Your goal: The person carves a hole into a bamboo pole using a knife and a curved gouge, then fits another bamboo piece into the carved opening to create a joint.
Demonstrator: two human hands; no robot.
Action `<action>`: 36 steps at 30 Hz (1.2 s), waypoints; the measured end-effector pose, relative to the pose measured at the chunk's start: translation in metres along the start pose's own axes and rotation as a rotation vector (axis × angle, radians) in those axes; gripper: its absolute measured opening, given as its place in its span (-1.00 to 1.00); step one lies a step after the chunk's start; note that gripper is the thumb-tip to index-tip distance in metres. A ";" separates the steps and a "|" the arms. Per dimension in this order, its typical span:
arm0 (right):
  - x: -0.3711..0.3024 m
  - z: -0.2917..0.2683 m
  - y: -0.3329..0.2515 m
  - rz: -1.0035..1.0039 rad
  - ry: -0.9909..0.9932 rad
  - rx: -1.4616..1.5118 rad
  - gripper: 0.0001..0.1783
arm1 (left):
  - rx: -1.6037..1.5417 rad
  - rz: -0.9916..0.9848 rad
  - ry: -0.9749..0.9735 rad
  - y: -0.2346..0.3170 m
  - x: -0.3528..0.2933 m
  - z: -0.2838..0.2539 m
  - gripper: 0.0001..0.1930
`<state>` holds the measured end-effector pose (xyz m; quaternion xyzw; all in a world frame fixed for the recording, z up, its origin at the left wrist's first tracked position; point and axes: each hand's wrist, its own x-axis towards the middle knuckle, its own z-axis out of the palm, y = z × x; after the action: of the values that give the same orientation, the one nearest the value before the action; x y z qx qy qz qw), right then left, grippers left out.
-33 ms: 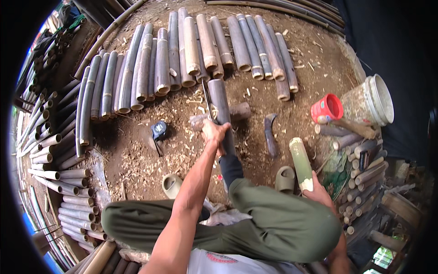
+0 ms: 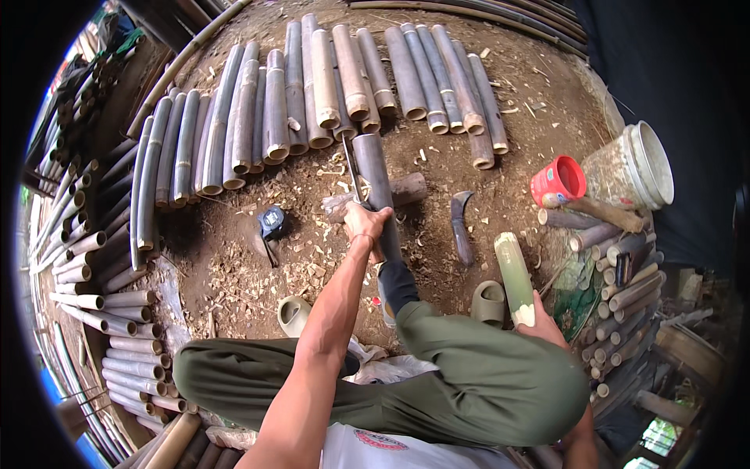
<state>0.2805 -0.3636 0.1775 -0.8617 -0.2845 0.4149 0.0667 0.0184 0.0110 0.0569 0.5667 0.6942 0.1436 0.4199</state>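
My left hand is closed around the handle of a long narrow-bladed tool, with a bit of brown handle below the fist. Its fingertips reach onto a dark bamboo tube alongside; the tool's exact kind is unclear. Crosswise under that tube lies a short log, and the tube's near end meets my dark-clad lower leg. Beside my right knee, my right hand grips the near end of a green bamboo piece, held tilted. A hooked knife lies between the two hands on the ground.
A row of bamboo tubes lies across the far ground. Stacked tubes flank me left and right. A red cup and a dirty white bucket stand right. A tape measure and sandals lie among wood chips.
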 end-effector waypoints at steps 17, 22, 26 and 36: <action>0.047 0.027 0.009 -0.232 -0.085 0.533 0.07 | 0.054 0.101 0.127 -0.029 0.023 0.000 -0.18; 0.054 0.091 -0.005 0.036 -0.101 1.080 -0.20 | 0.023 0.068 0.026 -0.027 0.026 -0.005 -0.19; 0.053 0.113 -0.034 0.109 -0.030 1.244 -0.43 | 0.067 0.025 0.056 -0.019 0.010 -0.011 -0.17; 0.052 0.035 -0.120 -0.480 0.215 1.139 -0.30 | 0.229 0.344 -0.311 -0.047 0.048 -0.173 -0.74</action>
<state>0.2272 -0.2402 0.1619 -0.6400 -0.1959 0.3857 0.6350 -0.1424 0.0875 0.1096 0.7356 0.5265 0.0446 0.4238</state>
